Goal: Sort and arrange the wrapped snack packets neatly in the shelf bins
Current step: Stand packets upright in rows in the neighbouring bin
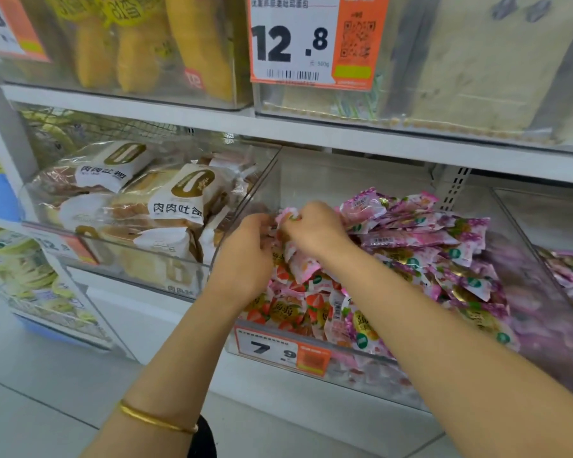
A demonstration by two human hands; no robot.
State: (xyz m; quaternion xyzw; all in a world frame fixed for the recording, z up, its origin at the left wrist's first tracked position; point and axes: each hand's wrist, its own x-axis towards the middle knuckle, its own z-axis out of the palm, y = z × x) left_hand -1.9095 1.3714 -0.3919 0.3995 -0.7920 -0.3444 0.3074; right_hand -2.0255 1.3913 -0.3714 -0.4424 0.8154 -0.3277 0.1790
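Seemingly heaped pink packets [427, 239], 1 clear bin [371, 380]

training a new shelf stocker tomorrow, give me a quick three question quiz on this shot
1. Which bin are the left hand and right hand in?
A. the bread bin
B. the bin of pink packets
C. a top shelf bin
2. True or false: a gold bangle sits on the left wrist.
3. Fill in: the price tag on the front of that bin reads ___.
Key: 1 B; 2 true; 3 7.9
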